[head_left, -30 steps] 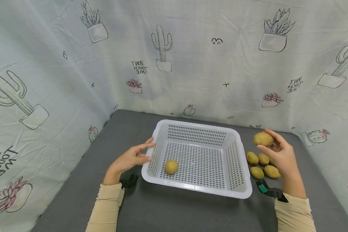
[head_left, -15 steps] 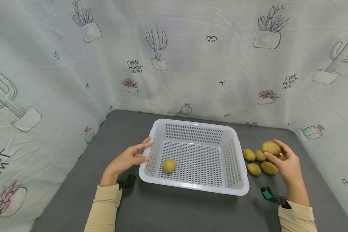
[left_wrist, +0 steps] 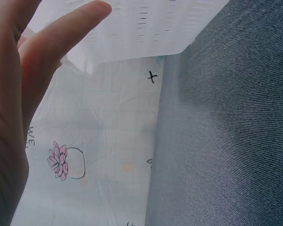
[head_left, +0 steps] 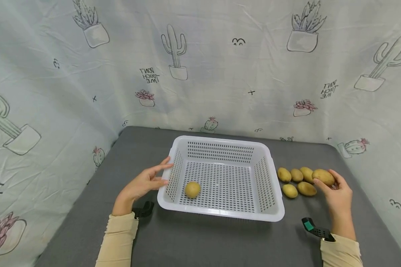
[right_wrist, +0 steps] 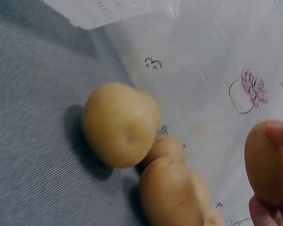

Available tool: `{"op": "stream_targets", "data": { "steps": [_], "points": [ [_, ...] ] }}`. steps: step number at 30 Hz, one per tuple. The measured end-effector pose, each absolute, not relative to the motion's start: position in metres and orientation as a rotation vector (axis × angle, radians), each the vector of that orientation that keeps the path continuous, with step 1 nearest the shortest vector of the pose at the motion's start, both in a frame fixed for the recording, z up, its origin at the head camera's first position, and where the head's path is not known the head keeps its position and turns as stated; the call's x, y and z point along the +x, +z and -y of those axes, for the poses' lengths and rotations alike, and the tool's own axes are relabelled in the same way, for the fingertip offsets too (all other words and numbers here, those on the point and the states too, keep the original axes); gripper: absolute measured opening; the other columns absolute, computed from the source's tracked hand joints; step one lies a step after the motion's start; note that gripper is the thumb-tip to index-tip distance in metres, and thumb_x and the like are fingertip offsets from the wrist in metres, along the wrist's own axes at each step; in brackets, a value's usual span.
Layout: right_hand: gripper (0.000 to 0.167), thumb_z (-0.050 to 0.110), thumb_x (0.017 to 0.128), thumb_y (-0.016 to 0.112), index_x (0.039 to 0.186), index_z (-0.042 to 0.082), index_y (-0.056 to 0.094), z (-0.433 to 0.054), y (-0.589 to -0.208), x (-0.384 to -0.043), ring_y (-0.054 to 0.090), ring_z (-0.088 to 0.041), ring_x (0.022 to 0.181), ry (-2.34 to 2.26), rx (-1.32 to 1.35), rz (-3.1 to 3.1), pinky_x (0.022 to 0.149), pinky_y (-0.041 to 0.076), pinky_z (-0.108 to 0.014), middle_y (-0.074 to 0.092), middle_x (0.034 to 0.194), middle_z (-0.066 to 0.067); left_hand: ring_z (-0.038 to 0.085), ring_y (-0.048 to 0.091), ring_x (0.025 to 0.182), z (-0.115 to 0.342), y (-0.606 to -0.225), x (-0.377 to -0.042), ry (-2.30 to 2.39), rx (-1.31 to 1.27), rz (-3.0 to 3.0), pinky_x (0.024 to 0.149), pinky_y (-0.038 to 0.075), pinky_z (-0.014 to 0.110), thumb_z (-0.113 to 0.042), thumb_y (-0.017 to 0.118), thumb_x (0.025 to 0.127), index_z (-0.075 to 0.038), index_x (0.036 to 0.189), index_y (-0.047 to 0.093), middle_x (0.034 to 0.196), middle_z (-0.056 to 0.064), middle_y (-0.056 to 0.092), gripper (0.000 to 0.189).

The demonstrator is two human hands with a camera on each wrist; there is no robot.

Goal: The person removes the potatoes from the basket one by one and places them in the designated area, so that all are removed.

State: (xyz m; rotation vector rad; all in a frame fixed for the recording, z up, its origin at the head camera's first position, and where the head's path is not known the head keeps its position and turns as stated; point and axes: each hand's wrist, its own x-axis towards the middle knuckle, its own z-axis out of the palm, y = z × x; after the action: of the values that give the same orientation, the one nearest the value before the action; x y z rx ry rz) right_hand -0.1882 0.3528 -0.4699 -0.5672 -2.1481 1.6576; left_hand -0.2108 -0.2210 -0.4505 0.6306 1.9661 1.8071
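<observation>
A white perforated plastic basket [head_left: 220, 214] stands in the middle of the head view, with one potato [head_left: 192, 190] inside near its left end. My left hand [head_left: 143, 185] is at the basket's left side, fingers spread and fingertips right at the rim. In the left wrist view its thumb [left_wrist: 70, 35] lies straight along the outer wall. My right hand [head_left: 340, 193] pinches another potato [head_left: 323, 177] between thumb and fingers, at the right end of a potato group. The right wrist view shows that held potato [right_wrist: 269, 165] at the right edge, apart from the others.
Several loose potatoes [head_left: 290, 191] lie in two rows on the grey cloth-covered table [head_left: 200, 244], right of the basket. A pale curtain [head_left: 217, 74] printed with cacti hangs behind the table and along both sides. Each wrist wears a black camera mount [head_left: 317, 230].
My right hand has moved right and lower with its potato, from above the group to its right end, uncovering more of the loose potatoes. The left hand stays at the basket's rim.
</observation>
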Motion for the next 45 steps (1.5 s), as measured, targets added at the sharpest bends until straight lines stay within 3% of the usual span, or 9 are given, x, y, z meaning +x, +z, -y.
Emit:
{"op": "stream_targets", "data": {
  "steps": [5,14,21,28,45],
  "points": [
    [0.069,0.024,0.084,0.073,0.144,0.014,0.041,-0.355,-0.482,-0.187,0.044,0.007,0.097,1.484,-0.77,2.216,0.074,0.035,-0.004,0.049,0.125,0.01,0.041,0.057,0.114,0.222,-0.45,-0.21,1.788,0.631,-1.993,0.087,0.05,0.028,-0.006,0.058,0.093,-0.004,0.149,0.027,0.161,-0.003,-0.004,0.064],
    [0.071,0.027,0.084,0.072,0.145,0.01,0.04,-0.36,-0.499,-0.187,0.044,0.004,0.101,1.494,-0.875,2.162,0.078,0.033,-0.005,0.044,0.139,-0.002,0.046,0.053,0.116,0.221,-0.449,-0.211,1.788,0.624,-2.007,0.088,0.05,0.027,-0.005,0.059,0.092,-0.004,0.149,0.028,0.161,-0.003,-0.002,0.065],
    [0.071,0.028,0.086,0.069,0.146,0.008,0.037,-0.36,-0.505,-0.189,0.041,-0.012,0.122,1.48,-0.919,2.139,0.098,0.032,-0.021,0.04,0.144,-0.009,0.045,0.054,0.114,0.22,-0.448,-0.21,1.795,0.599,-2.008,0.087,0.05,0.027,-0.005,0.06,0.092,-0.004,0.149,0.029,0.161,-0.003,-0.002,0.065],
    [0.073,0.032,0.088,0.065,0.149,0.013,0.03,-0.363,-0.511,-0.192,0.032,-0.022,0.137,1.534,-0.977,2.109,0.111,0.028,-0.035,0.029,0.153,-0.01,0.036,0.058,0.115,0.22,-0.45,-0.211,1.793,0.603,-2.002,0.088,0.049,0.025,-0.005,0.06,0.092,-0.004,0.148,0.029,0.161,-0.002,-0.002,0.064],
    [0.074,0.035,0.09,0.062,0.15,0.009,0.027,-0.366,-0.517,-0.192,0.028,-0.028,0.139,1.514,-0.969,2.153,0.113,0.024,-0.039,0.026,0.155,-0.015,0.032,0.058,0.115,0.219,-0.448,-0.211,1.789,0.593,-2.004,0.087,0.05,0.026,-0.006,0.06,0.092,-0.003,0.148,0.028,0.161,-0.002,-0.003,0.065]
  ]
}}
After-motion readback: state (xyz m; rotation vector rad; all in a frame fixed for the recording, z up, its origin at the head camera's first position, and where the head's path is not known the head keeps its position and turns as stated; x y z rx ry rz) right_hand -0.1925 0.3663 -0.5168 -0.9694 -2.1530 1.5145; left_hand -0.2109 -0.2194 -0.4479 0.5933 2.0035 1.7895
